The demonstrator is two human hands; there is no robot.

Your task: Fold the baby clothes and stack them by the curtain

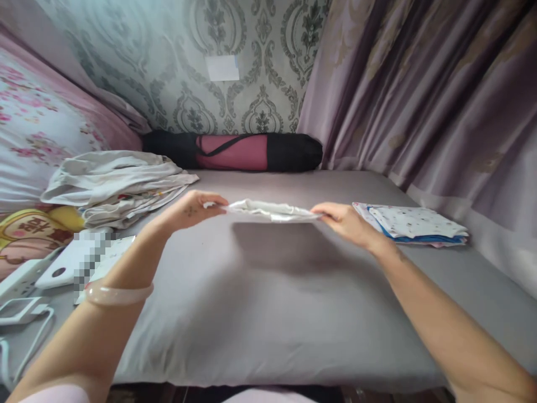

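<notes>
Between my two hands a white cloth garment (272,210) is held up, seen nearly edge-on above the bed, so its kind is hidden. My left hand (196,209) pinches its left end between thumb and fingers. At the other end, my right hand (342,221) grips the cloth the same way. A dark shadow lies on the grey sheet (277,313) beneath it. To the right of my right hand sits a folded stack of printed clothes (415,224), white with small marks and a blue layer. A loose pile of pale clothes (117,182) lies beyond my left hand.
A black and pink rolled bag (232,152) lies along the patterned wall. At left are a yellow cushion (33,235), a white box-like item (69,263), a power strip (23,280) and a white cable (36,347). Purple curtains (403,84) hang at right.
</notes>
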